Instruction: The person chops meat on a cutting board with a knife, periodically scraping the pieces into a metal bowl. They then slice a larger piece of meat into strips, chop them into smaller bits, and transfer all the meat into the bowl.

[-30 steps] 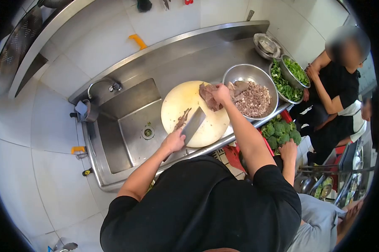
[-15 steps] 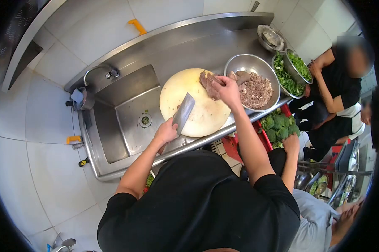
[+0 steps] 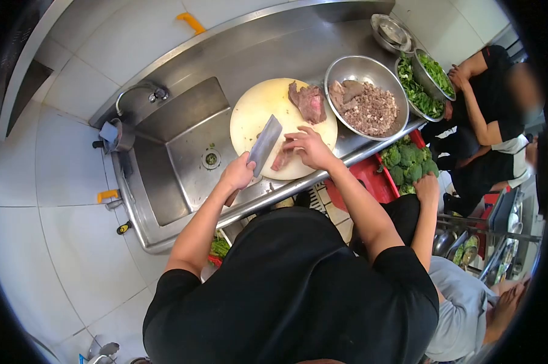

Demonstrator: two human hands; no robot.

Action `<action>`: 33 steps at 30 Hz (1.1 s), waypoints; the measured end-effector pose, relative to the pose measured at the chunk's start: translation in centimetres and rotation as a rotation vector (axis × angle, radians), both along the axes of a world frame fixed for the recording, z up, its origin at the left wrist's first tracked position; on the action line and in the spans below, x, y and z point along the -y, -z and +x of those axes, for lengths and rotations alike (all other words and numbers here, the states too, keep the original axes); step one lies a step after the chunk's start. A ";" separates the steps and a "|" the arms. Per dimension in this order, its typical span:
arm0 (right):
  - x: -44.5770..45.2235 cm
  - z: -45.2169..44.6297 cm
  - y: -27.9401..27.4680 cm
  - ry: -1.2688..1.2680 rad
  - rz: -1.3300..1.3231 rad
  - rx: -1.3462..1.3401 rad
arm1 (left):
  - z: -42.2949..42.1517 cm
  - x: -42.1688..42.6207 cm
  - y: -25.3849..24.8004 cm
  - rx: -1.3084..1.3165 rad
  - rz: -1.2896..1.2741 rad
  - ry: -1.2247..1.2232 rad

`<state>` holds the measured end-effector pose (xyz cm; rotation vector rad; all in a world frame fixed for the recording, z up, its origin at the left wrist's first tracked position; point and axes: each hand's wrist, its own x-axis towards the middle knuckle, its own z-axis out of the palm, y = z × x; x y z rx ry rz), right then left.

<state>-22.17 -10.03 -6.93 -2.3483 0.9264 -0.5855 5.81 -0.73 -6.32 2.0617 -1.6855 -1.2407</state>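
Grips a cleaver (image 3: 265, 143) in the closed left hand (image 3: 237, 172), with the broad blade angled away and rightward over the near left part of a round cutting board (image 3: 252, 112). Holds the right hand (image 3: 307, 148) open, palm down, with fingers spread toward the blade, right at a small strip of meat (image 3: 280, 159) on the near part of the board; cannot tell whether pressing on it or only just above it. Toward the far right edge of the same board, apart from both hands, a larger piece of meat (image 3: 308, 103), brown with a pink patch. Just right of the board, on the metal surface (image 3: 274, 51), a wide steel bowl (image 3: 351, 64) with chopped meat (image 3: 376, 112) and a few bigger chunks (image 3: 345, 92) at its left side. Farther right, two bowls of leafy greens (image 3: 420, 97), one leaning over the other, and beyond them smaller stacked bowls (image 3: 392, 30). Left of the board, a metal sink (image 3: 186, 173) with bits of green at the drain (image 3: 211, 159) and a curved faucet (image 3: 133, 91) behind. Below the near right edge, broccoli (image 3: 407, 161) in a red container (image 3: 383, 182), under a co-worker's hand (image 3: 428, 187).
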 end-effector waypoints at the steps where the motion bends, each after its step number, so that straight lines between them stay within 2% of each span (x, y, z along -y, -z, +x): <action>1: -0.7 -0.6 2.0 0.051 0.022 -0.033 | -0.1 -0.4 -0.3 0.081 -0.054 0.038; 3: -1.7 -1.5 3.0 0.093 0.030 -0.017 | -0.8 -1.4 -1.6 0.242 -0.169 0.115; 6: -3.4 -1.0 2.5 0.153 0.004 0.075 | -3.1 -2.8 -5.6 0.207 -0.049 0.036; 11: -3.9 0.8 4.7 0.151 -0.036 0.096 | -3.8 -2.9 -3.8 0.275 -0.002 0.092; 18: -3.6 2.1 2.2 0.117 -0.146 0.074 | -6.6 -1.9 -8.4 0.313 0.027 0.075; 24: -2.8 2.6 3.7 0.124 -0.099 0.047 | -5.9 -3.1 -6.2 0.341 -0.049 0.164; 28: -3.0 2.5 4.8 0.110 -0.116 0.097 | -6.3 -3.2 -5.7 0.371 0.037 0.161; 30: -2.8 2.6 5.2 0.113 -0.167 0.106 | -7.2 -1.5 -4.0 0.378 0.017 0.134; 33: -2.8 2.0 4.3 0.098 -0.112 0.175 | -7.0 0.9 -4.4 0.342 -0.047 0.171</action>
